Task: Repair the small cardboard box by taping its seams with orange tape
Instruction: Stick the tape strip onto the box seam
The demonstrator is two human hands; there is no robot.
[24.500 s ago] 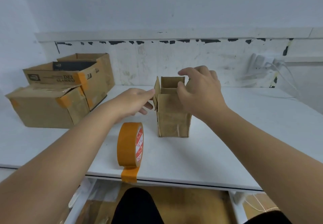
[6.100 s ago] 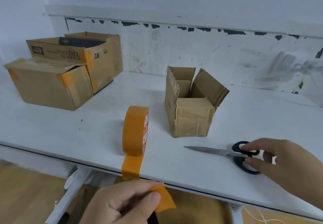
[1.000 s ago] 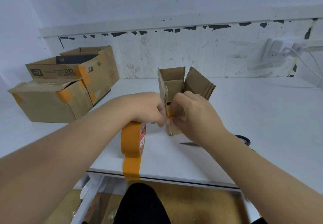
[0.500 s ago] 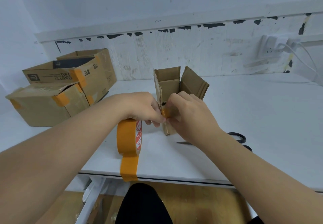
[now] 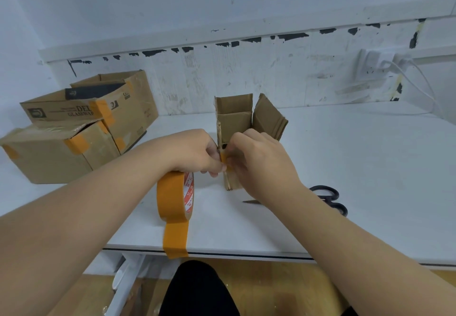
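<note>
Hands meet at the small box's (image 5: 234, 123) near left corner: my left hand (image 5: 195, 153) and right hand (image 5: 259, 165) pinch a tape strip (image 5: 225, 160) running upright along that seam, box standing mid-surface.
</note>
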